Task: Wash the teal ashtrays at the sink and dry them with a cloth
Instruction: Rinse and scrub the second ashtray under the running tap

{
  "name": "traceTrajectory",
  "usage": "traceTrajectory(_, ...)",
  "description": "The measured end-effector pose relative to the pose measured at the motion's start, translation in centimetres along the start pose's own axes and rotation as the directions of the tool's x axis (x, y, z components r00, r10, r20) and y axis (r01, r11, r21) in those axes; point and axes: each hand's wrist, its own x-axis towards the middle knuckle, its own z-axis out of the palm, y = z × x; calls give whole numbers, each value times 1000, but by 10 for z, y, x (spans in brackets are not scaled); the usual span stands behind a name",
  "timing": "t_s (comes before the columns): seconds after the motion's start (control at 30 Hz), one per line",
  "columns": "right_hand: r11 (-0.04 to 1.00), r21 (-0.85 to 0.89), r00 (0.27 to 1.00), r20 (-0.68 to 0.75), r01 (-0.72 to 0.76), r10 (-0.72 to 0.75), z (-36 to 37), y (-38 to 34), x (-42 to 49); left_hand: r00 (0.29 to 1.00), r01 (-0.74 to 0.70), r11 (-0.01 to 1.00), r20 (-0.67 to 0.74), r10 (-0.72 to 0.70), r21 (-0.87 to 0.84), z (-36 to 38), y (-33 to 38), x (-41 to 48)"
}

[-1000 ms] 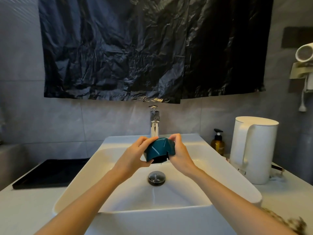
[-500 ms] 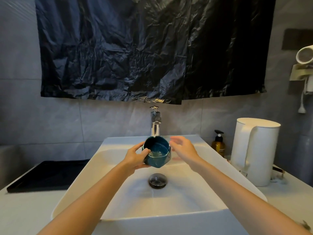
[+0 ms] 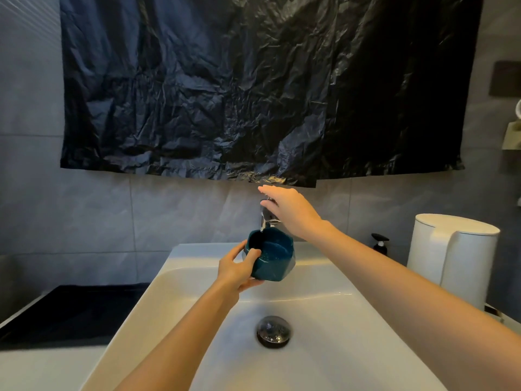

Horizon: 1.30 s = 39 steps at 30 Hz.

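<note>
My left hand (image 3: 238, 268) grips a teal ashtray (image 3: 272, 258) by its left rim and holds it tilted, opening toward me, over the back of the white sink (image 3: 324, 314). A thin stream of water runs from the chrome faucet (image 3: 266, 218) into the ashtray. My right hand (image 3: 290, 210) reaches over the top of the faucet with fingers extended and hides most of it. Whether the fingers touch the handle is unclear.
A metal drain plug (image 3: 273, 331) sits in the basin. A white electric kettle (image 3: 451, 258) and a dark pump bottle (image 3: 380, 244) stand on the counter to the right. A black tray (image 3: 64, 314) lies left of the sink. Black plastic sheeting (image 3: 253, 86) covers the wall above.
My right hand let go of the ashtray and rose to the faucet top. My left hand turned the ashtray from bottom-up to opening toward me and keeps it under the spout.
</note>
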Motion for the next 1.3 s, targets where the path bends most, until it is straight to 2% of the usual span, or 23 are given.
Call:
traceTrajectory(0.07,987,-157,999,-13,40,-43,3,3,6,1000,0,1000,15,0,-20,-2,3,1)
traceTrajectory(0.13,973,-219,996,-32,77,-87,3,6,9,1000,1,999,23,0,-41,-2,6,0)
traceTrajectory(0.8,960,-277,998,-49,32,-48,-3,2,32,998,-29,999,50,28,25,-2,10,-7)
traceTrajectory(0.87,992,-127,1000,-13,14,-15,-7,-1,26,998,-29,998,53,26,58,-3,7,-6)
traceTrajectory(0.93,990,142,999,-23,-19,22,-11,-5,9,998,-28,995,52,23,100,-4,6,-5)
traceTrajectory(0.97,973,231,994,-94,-25,48,-10,-6,-3,999,-27,993,49,21,119,-5,6,-5)
traceTrajectory(1.03,956,292,946,-305,-21,113,-2,-6,-32,999,-26,990,45,20,141,-8,5,-4)
traceTrajectory(1.1,954,295,914,-369,-57,168,7,-4,-65,999,-31,988,31,26,153,-11,4,-3)
traceTrajectory(1.13,960,270,933,-320,-73,161,10,-2,-80,999,-40,985,24,37,166,-12,3,-3)
traceTrajectory(1.2,985,157,994,-76,-68,81,16,0,-103,997,-73,978,13,72,197,-12,1,-2)
traceTrajectory(1.23,997,80,998,68,-23,18,18,-1,-111,996,-88,975,8,88,205,-12,0,-2)
traceTrajectory(1.3,987,-91,962,253,131,-105,23,-3,-120,994,-102,971,-21,109,216,-12,-1,-1)
